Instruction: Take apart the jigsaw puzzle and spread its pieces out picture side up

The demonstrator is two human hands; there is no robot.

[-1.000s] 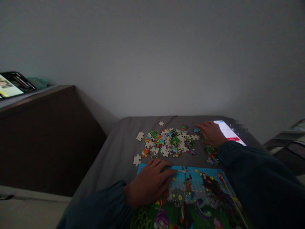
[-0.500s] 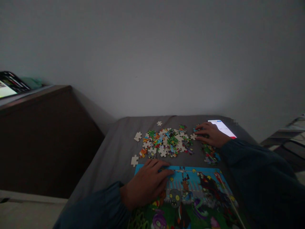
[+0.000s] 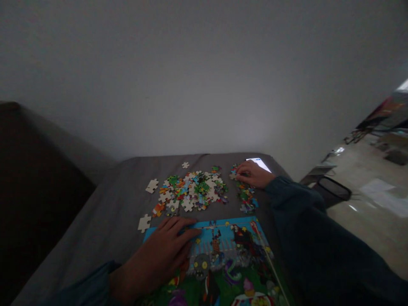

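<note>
My left hand (image 3: 167,244) lies with fingers outstretched over the upper left of a colourful cartoon picture board (image 3: 219,265). Beyond the board, a heap of jigsaw puzzle pieces (image 3: 191,189) is spread on the grey cloth, some picture side up, others showing pale backs. Right of the heap, my right hand (image 3: 251,173) has its fingers drawn together at a puzzle piece (image 3: 233,175), its fingertips on the edge of it. Just below that hand is a small cluster of coloured pieces (image 3: 247,199).
A lit phone (image 3: 259,163) lies behind my right hand, partly covered by it. Loose pale pieces, one of them a puzzle piece (image 3: 144,223), lie left of the heap. A grey wall (image 3: 197,85) stands behind the cloth, and dark furniture (image 3: 38,191) at the left.
The view has turned right, so everything sits further left. My right hand's fingers have closed in at the puzzle piece. The left hand stays on the board.
</note>
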